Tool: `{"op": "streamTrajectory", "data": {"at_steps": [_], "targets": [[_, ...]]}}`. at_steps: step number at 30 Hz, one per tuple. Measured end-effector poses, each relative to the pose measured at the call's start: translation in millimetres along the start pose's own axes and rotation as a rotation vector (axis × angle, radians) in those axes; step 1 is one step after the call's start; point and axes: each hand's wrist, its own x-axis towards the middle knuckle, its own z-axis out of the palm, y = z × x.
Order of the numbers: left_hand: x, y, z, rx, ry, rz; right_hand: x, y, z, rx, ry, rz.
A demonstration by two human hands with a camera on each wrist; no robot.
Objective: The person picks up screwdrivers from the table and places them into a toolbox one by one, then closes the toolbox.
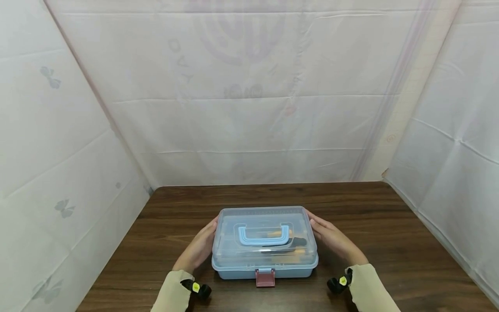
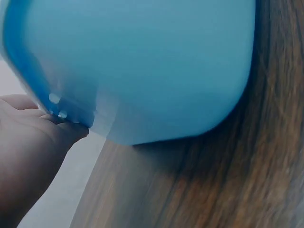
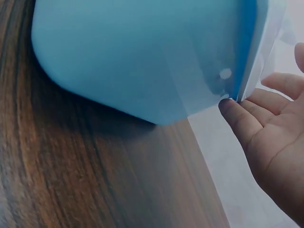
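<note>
A blue plastic storage box [image 1: 230,274] with a clear hinged lid [image 1: 226,242] sits near the middle of the wooden table. On its top is a light blue carry handle [image 1: 263,241], and a dark pink latch [image 1: 265,278] is on the front. Orange-yellow and dark items show dimly through the lid. My left hand [image 1: 200,247] lies along the left side, its fingertips partly hidden behind the rim in the left wrist view. Against the right side rests my right hand [image 1: 331,236], with fairly straight fingers touching beneath the rim in the right wrist view.
The dark brown wooden table [image 1: 175,208] ends at a straight back edge. White sheeting hangs behind it [image 1: 249,130] and along both sides. Black straps with small dark cameras circle both wrists, over pale sleeves [image 1: 173,292].
</note>
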Motion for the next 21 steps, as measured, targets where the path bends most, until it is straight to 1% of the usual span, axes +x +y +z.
{"op": "streamTrajectory", "data": {"at_steps": [3,6,14,18,21], "targets": [[0.6,-0.5,1.9,0.016,0.016,-0.005,1.2,0.0,1.4,0.009,-0.008,0.004],[1.7,0.0,3.4,0.030,0.017,-0.013,1.6,0.3,2.2,0.022,-0.006,0.009],[3.1,-0.1,4.2,0.027,0.019,-0.020,2.6,1.3,5.0,0.039,0.011,0.058],[2.8,-0.8,4.2,0.029,0.017,-0.009,4.1,2.5,5.7,0.044,-0.006,0.025],[3.7,-0.2,4.8,0.041,0.024,-0.006,5.1,2.9,5.3,0.025,-0.005,-0.001]]}}
